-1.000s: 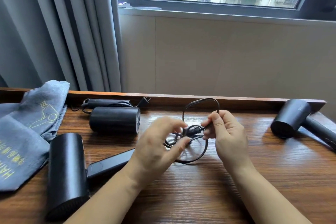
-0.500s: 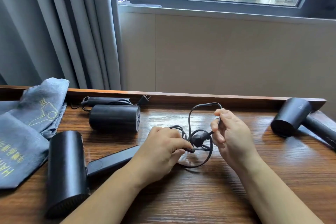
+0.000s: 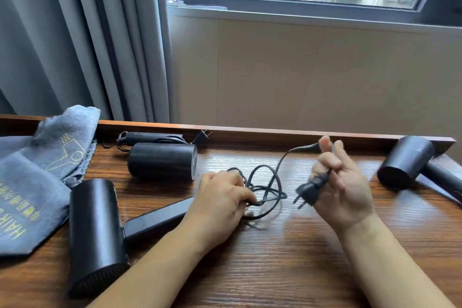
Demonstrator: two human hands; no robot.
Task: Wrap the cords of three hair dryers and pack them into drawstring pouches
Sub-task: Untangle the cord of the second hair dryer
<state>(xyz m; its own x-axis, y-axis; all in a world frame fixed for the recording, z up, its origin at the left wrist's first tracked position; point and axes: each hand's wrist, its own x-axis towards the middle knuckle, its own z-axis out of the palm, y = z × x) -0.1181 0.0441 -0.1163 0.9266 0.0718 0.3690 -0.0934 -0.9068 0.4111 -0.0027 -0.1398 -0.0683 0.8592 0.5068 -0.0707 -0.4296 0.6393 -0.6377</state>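
Note:
Three black hair dryers lie on the wooden table (image 3: 250,270). The near-left hair dryer (image 3: 95,235) has its handle pointing right, towards my left hand (image 3: 220,200). That hand grips the coiled black cord (image 3: 265,187) against the table. My right hand (image 3: 342,182) is raised a little to the right and pinches the cord's end, with the plug (image 3: 308,192) hanging below its fingers. A second hair dryer (image 3: 162,160) lies at the back left with its cord bundled behind it. The third hair dryer (image 3: 410,162) lies at the far right.
Grey drawstring pouches (image 3: 32,180) with yellow print are piled at the table's left edge. A raised wooden lip (image 3: 275,132) runs along the table's back. Grey curtains (image 3: 75,32) hang at the back left, beside a beige wall under a window.
My right hand has pulled the plug end out of the coil and moved right and up. My left hand has lowered onto the coil and holds it on the table.

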